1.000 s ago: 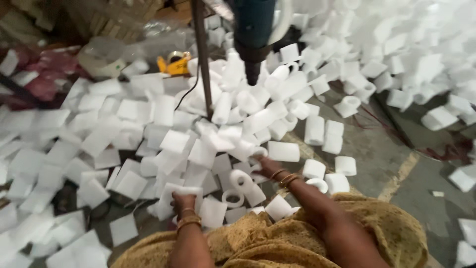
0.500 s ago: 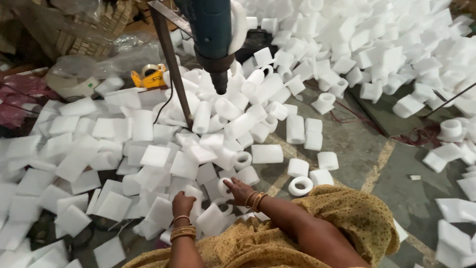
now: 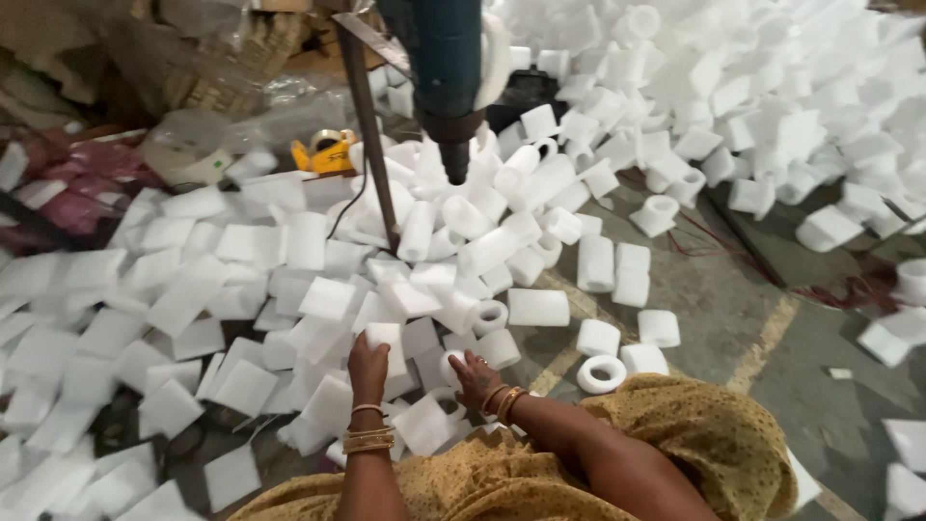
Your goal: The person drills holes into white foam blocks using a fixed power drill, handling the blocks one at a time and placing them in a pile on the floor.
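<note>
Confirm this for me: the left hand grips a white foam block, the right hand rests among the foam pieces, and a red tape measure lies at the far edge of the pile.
Not quite. The tape measure is yellow, not red, as the head view shows. The rest holds: the left hand grips a white foam block, and the right hand rests among the foam pieces.

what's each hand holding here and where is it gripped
The left hand grips a white foam block by its lower end. The right hand rests on a white foam ring; whether it grips it cannot be told.
</note>
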